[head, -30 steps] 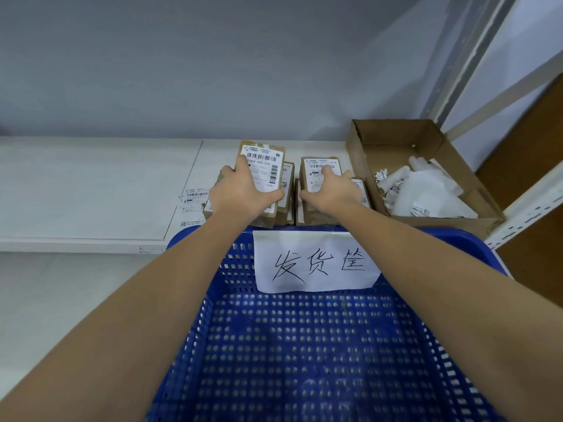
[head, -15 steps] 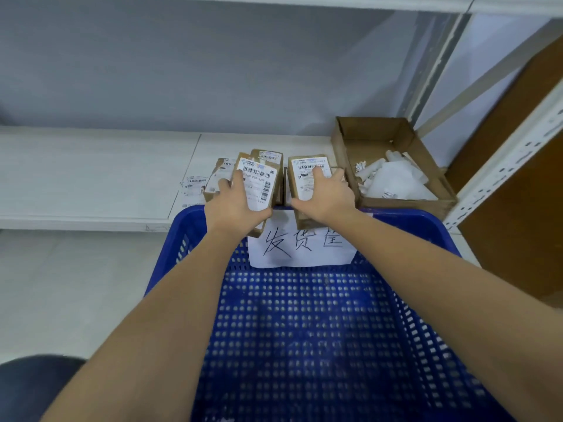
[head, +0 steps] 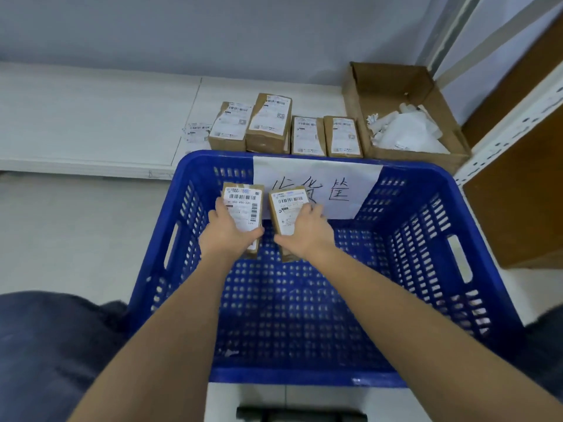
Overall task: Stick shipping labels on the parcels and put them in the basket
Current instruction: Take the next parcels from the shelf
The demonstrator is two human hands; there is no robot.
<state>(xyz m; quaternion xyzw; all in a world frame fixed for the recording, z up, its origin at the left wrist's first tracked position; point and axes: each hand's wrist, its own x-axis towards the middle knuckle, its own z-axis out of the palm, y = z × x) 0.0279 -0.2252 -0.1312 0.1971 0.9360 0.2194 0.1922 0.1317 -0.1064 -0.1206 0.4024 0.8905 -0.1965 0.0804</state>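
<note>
Parcels with white shipping labels are the matter at hand: two of them are held inside the blue basket (head: 426, 239), near its far wall. The left hand (head: 227, 236) grips the left parcel (head: 243, 208), fingers along its left edge and thumb curled across its lower right side, so the label faces up. The right hand (head: 304, 231) grips the right parcel (head: 285, 214) from the right, fingers lying over its label and its lower end hidden under the palm. Both parcels are tilted, top ends toward the far wall, and sit just beside each other with a narrow gap between; whether they touch the basket floor I cannot tell. A white paper sign (head: 316, 187) with handwritten characters hangs on the far wall, partly behind the right parcel. Beyond the basket, on the white shelf (head: 91, 117), four more labelled parcels stand in a row: one at far left (head: 230, 126), a taller stack (head: 269, 123) touching it, then two (head: 306, 135) (head: 342, 137) side by side. Loose labels (head: 196, 132) lie flat on the shelf just left of the row. At right, an open cardboard box (head: 393, 83) holds crumpled white backing paper (head: 405, 132). Dark trousers (head: 45, 345) show at lower left, beside the basket's near corner.
</note>
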